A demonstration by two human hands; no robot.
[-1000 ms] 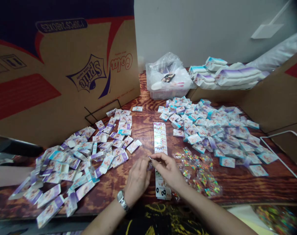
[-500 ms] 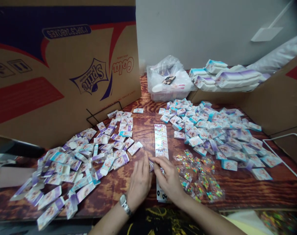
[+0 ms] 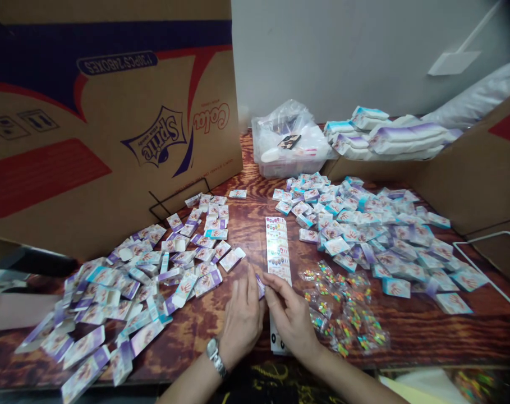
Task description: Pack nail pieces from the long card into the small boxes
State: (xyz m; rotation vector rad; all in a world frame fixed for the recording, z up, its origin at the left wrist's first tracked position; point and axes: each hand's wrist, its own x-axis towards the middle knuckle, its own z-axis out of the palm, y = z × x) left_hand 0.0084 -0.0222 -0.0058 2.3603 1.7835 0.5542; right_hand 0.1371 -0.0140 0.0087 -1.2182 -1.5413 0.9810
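Between my two hands is a small purple-and-white carton (image 3: 261,287), mostly covered by the fingers. My left hand (image 3: 240,315), with a metal watch at the wrist, closes against its left side, fingers long and close together. On the other side, my right hand (image 3: 292,315) pinches it with bent fingers. Partly beneath the right hand lies a stack of long sticker strips (image 3: 277,242) with rows of small coloured pictures. Just right of that hand are several clear bags of colourful candies (image 3: 341,306).
Small cartons, some with flaps open, are heaped on the left (image 3: 149,286). Another large carton pile (image 3: 376,230) spreads across the right. A big cardboard box (image 3: 111,129) stands at the back left. Behind are a plastic-lined tub (image 3: 290,148) and stacked wrapped packs (image 3: 406,137).
Both hands stay together around the small carton, with slight finger shifts. The whole view has moved a little, so things sit slightly lower.
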